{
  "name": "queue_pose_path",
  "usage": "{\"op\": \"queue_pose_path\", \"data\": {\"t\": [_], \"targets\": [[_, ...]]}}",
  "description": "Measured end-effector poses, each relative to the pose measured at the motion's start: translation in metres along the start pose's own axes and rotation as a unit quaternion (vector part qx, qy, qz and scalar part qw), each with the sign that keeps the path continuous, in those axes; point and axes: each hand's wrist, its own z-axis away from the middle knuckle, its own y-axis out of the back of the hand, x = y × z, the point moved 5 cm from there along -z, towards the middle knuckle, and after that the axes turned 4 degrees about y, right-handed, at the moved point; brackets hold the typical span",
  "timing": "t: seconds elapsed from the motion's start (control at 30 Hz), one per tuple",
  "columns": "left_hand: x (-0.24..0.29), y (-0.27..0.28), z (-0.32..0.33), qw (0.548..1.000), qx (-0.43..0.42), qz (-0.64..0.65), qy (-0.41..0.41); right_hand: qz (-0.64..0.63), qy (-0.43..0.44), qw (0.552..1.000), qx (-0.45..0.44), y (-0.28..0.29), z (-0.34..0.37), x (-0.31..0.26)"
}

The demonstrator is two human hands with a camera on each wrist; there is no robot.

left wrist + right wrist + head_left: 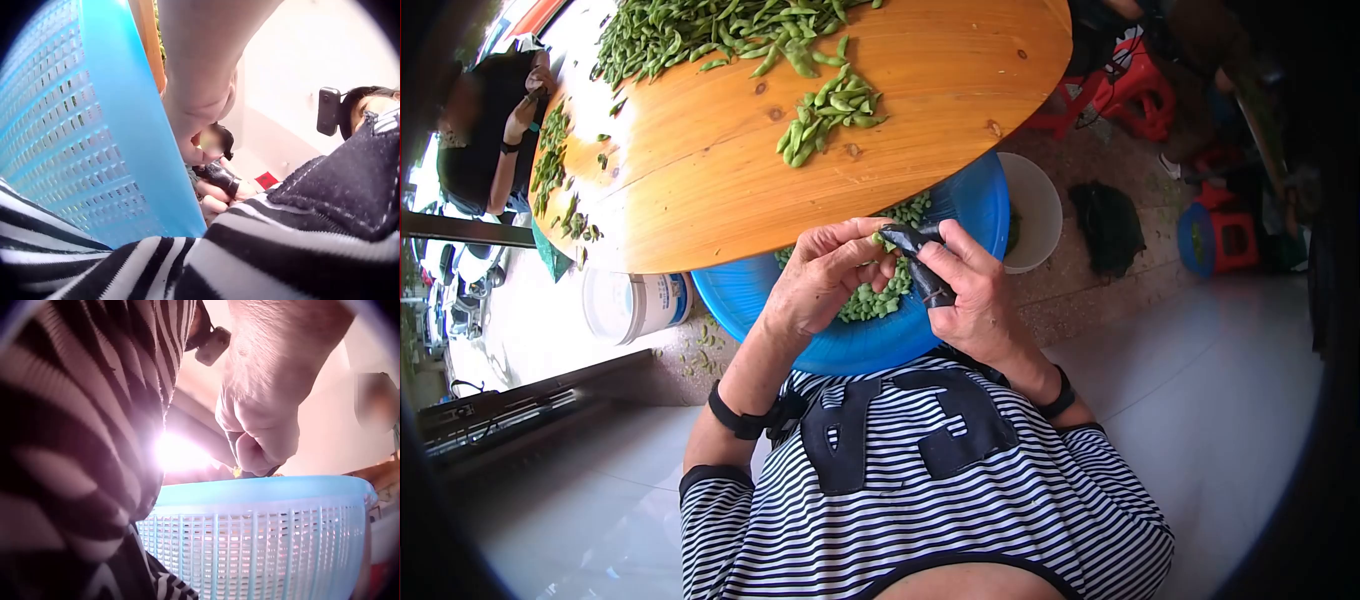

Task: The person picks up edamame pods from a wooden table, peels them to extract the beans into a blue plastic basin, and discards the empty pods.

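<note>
Over the blue plastic basket (825,355), my left hand (820,270) pinches a small green soybean pod (882,241) between thumb and fingertips. My right hand (980,290) meets it from the other side, its thumb and forefinger wrapped in shiny black covers (935,285) and closed at the same pod. Most of the pod is hidden by the fingertips. Below the hands, shelled green beans (878,303) lie in the basket. The right wrist view shows the right hand (262,434) just above the basket's rim, its fingers curled.
A small heap of pods (830,115) lies on the wooden table (700,190), with a larger pile (700,35) behind. White buckets (615,305) stand at left and right of the basket. Another person (485,130) sits at the table's left. Red stools (1140,95) stand at right.
</note>
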Motion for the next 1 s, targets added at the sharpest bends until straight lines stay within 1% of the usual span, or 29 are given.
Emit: {"op": "queue_pose_path", "data": {"t": [0.07,0.13,0.17,0.23,0.27,0.33,0.37,0.43,0.47,0.53,0.57,0.63,0.67,0.73,0.77,0.83,0.87,1.0], "targets": [[-0.002,0.002,-0.001,1.0,-0.004,0.012,-0.01,0.002,0.005,1.0,0.002,-0.002,0.0,0.001],[-0.006,0.004,-0.003,0.997,-0.008,0.07,-0.007,0.003,0.01,1.0,0.004,-0.003,-0.001,0.001],[-0.007,0.006,-0.004,0.997,-0.007,0.07,-0.008,0.002,0.002,1.0,0.006,-0.003,-0.001,0.002],[-0.007,0.001,-0.007,0.996,-0.047,0.071,-0.028,0.0,-0.006,1.0,0.008,-0.002,-0.001,0.004],[-0.008,-0.003,-0.007,0.996,-0.047,0.071,-0.028,-0.017,-0.015,1.0,0.013,0.0,-0.002,0.007],[-0.007,-0.009,-0.003,0.993,0.063,0.101,-0.011,-0.05,-0.04,0.998,0.024,0.003,-0.004,0.011],[-0.004,-0.011,-0.001,0.993,0.063,0.101,-0.011,-0.05,-0.04,0.998,0.025,0.004,-0.004,0.01],[0.001,-0.018,0.0,0.994,0.021,0.108,-0.008,-0.084,-0.062,0.994,0.018,0.005,-0.003,0.012],[0.0,-0.015,0.001,0.994,0.022,0.108,-0.008,-0.085,-0.062,0.994,0.018,0.005,-0.003,0.013],[-0.005,-0.011,0.001,1.0,-0.005,0.005,-0.003,-0.096,-0.059,0.993,0.021,0.004,-0.003,0.014],[-0.005,-0.009,0.0,1.0,-0.005,0.004,-0.004,-0.095,-0.059,0.993,0.022,0.005,-0.003,0.015],[-0.004,-0.008,0.0,0.995,-0.009,-0.102,0.008,-0.103,-0.072,0.992,0.008,0.006,-0.002,0.018],[-0.004,-0.008,0.0,0.994,-0.01,-0.104,0.008,-0.103,-0.071,0.992,0.011,0.008,-0.002,0.018],[-0.004,-0.013,0.0,0.988,-0.047,-0.144,0.026,-0.095,-0.054,0.994,0.009,0.011,-0.002,0.015],[-0.003,-0.015,0.0,0.988,-0.048,-0.147,0.026,-0.095,-0.052,0.994,0.012,0.01,-0.003,0.013],[0.0,-0.02,0.0,0.994,-0.042,-0.099,0.012,-0.072,-0.01,0.995,0.062,0.013,-0.003,0.005],[0.0,-0.017,-0.001,0.994,-0.04,-0.1,0.004,-0.067,-0.026,0.997,0.039,0.014,-0.004,0.004],[-0.006,-0.011,-0.007,0.994,-0.039,-0.101,0.01,-0.094,-0.052,0.994,0.029,0.014,-0.001,0.016]]}}
